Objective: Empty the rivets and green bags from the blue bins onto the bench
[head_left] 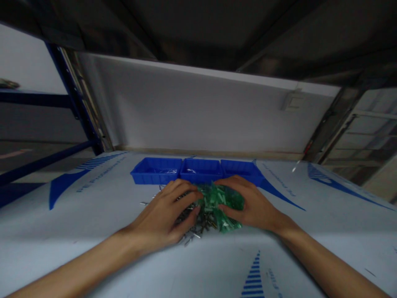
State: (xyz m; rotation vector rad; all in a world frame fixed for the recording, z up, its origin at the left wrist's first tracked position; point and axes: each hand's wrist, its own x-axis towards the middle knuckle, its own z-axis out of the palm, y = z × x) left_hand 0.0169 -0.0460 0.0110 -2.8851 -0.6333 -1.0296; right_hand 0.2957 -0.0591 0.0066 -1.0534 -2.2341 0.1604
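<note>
Bag: crumpled green plastic on the table, between your two hands and on the near side of the bins.
Right hand: you grasp the bag, fingers over its far side, thumb on the near side.
Parts: thin metal pieces, some silvery, some darker, loose beside the bag; a few stick out past your other hand.
Left hand: arched over the parts, thumb and fingers apart, tips close to the bag; you cannot tell from this view whether they pinch anything.
Out of the bag: many parts lie loose on the table, so at least some of the emptying looks done.
In the bag: it looks bulky and may well hold more, but creases and shine hide how much is left.
Bins: three blue ones in a row just beyond your hands; glints show inside, too unclear to name. These loose parts lie outside them.
Wall: white, behind the bins, with a switch toward the right.
</note>
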